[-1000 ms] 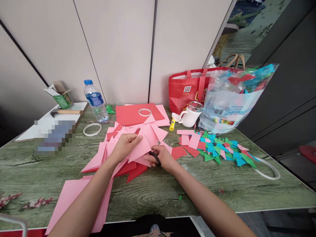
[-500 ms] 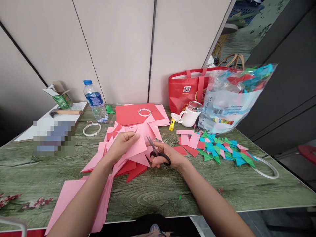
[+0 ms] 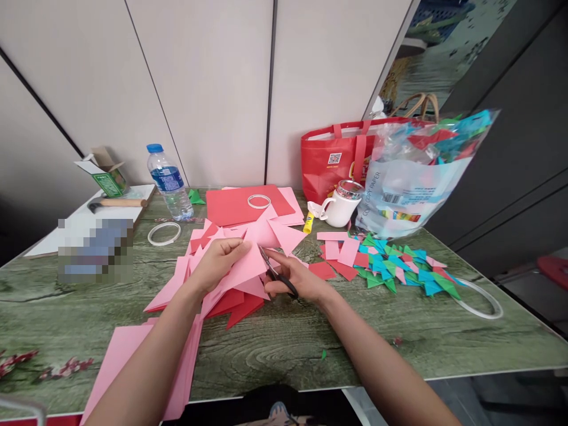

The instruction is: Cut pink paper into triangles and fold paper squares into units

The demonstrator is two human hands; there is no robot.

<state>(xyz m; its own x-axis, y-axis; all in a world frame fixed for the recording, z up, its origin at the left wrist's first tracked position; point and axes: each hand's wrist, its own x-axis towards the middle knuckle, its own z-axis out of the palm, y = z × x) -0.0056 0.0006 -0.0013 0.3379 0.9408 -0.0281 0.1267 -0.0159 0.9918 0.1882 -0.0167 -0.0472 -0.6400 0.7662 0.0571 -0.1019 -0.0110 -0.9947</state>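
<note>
Between thumb and fingers, my left hand [image 3: 224,258] pinches a piece of pink paper [image 3: 247,266] above a pile of cut pieces. My right hand [image 3: 295,277] grips black-handled scissors [image 3: 286,280], whose blades meet the right side of that paper. A pointed pink flap [image 3: 287,236] sticks out just above the blades. Beneath both hands lie pink and red paper shapes [image 3: 239,305], several with pointed ends. A stack of pink sheets [image 3: 119,355] rests partly under my left forearm.
Behind the pile are red sheets [image 3: 226,204] with a tape roll [image 3: 258,202] on top. To the left stand a water bottle [image 3: 171,183] and a hammer [image 3: 118,203]. Rightward are a white mug [image 3: 341,207], glue stick [image 3: 309,222], colored scraps [image 3: 390,266] and a plastic bag [image 3: 399,189].
The scissors have moved slightly left and their blades now reach the pink paper's edge. A pointed flap of pink paper now extends to the right above my right hand.
</note>
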